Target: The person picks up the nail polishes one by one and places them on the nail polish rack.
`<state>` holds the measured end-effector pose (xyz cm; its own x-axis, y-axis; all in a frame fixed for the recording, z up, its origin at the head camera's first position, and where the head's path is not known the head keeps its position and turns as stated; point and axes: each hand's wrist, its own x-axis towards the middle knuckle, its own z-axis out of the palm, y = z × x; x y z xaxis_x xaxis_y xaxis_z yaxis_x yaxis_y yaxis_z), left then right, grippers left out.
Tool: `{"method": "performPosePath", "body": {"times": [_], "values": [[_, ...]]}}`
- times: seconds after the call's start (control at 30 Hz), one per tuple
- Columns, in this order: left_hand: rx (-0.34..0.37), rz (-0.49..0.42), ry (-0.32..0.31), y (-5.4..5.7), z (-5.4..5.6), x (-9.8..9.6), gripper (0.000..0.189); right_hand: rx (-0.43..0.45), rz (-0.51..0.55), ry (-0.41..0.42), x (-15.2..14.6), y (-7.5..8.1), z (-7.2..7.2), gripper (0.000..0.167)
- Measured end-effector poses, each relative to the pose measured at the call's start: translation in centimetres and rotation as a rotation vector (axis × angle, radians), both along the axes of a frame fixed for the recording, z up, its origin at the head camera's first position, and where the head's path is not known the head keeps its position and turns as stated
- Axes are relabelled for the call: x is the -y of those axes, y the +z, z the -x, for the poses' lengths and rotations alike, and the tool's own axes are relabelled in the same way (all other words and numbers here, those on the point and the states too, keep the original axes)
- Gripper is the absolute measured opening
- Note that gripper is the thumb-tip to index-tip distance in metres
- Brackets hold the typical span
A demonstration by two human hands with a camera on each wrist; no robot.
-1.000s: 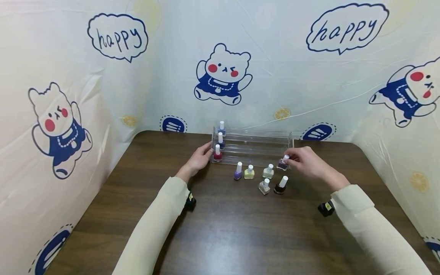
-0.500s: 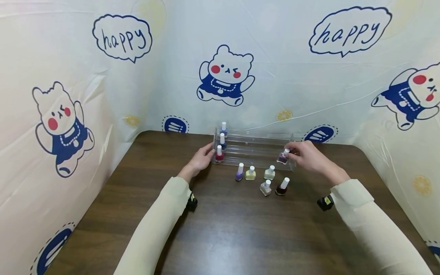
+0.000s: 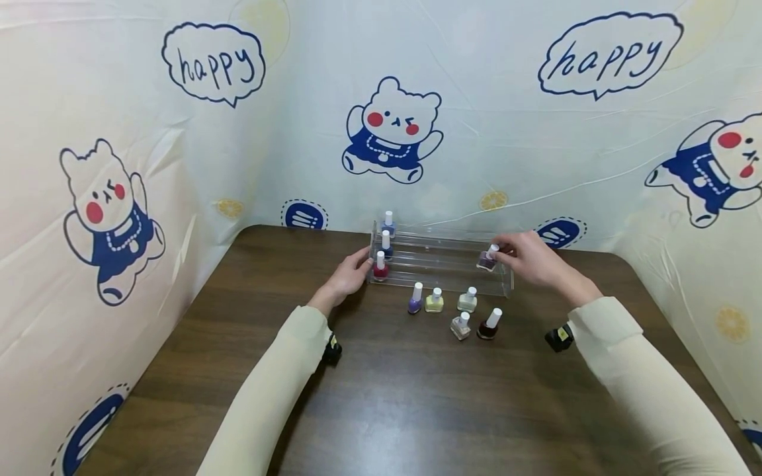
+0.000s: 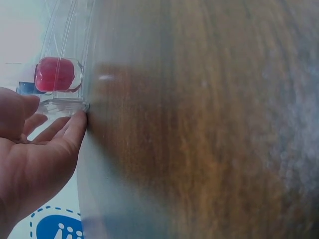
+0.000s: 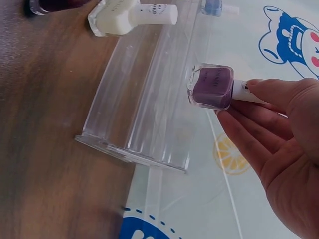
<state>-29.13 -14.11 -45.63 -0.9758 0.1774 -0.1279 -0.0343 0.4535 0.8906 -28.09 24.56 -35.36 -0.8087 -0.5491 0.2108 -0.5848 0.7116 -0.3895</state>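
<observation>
A clear tiered display rack (image 3: pixel 440 264) stands on the table near the back wall. My left hand (image 3: pixel 348 272) holds its left end, thumb and fingertips at the end panel in the left wrist view. Red (image 3: pixel 380 268), dark blue (image 3: pixel 387 246) and light blue (image 3: pixel 389 225) nail polish bottles stand on separate tiers at that end. My right hand (image 3: pixel 530 258) pinches the white cap of a dark purple nail polish bottle (image 5: pixel 213 87). This bottle is raised over the rack's right end, tilted, its base apart from the tiers in the right wrist view.
In front of the rack stand violet (image 3: pixel 415 301), yellow (image 3: pixel 434 301), pale green (image 3: pixel 467 301), clear-beige (image 3: pixel 460 326) and near-black (image 3: pixel 489 325) nail polish bottles. Patterned cloth (image 3: pixel 464 132) hangs behind the brown table (image 3: pixel 381 403).
My right hand has lifted the dark purple bottle up and back, from the rack's front right corner to above its upper tiers. My left hand stays at the rack's left end.
</observation>
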Motion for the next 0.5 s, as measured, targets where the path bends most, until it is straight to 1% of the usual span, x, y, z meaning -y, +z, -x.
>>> {"method": "performPosePath", "body": {"times": [0.1, 0.2, 0.3, 0.5], "values": [[-0.005, 0.007, 0.001, -0.2, 0.1, 0.0, 0.053, -0.016, 0.006, 0.007, 0.2, 0.2, 0.4, 0.014], [-0.006, 0.009, 0.003, -0.4, 0.2, 0.1, 0.053, -0.008, 0.018, 0.009, 0.4, 0.4, 0.7, 0.012], [-0.008, 0.01, 0.004, -0.5, 0.3, 0.0, 0.053, 0.0, 0.031, 0.011, 0.5, 0.6, 1.1, 0.014], [0.004, 0.008, 0.01, -0.4, 0.3, -0.1, 0.053, 0.0, 0.034, 0.006, 0.8, 1.0, 2.1, 0.016]]}}
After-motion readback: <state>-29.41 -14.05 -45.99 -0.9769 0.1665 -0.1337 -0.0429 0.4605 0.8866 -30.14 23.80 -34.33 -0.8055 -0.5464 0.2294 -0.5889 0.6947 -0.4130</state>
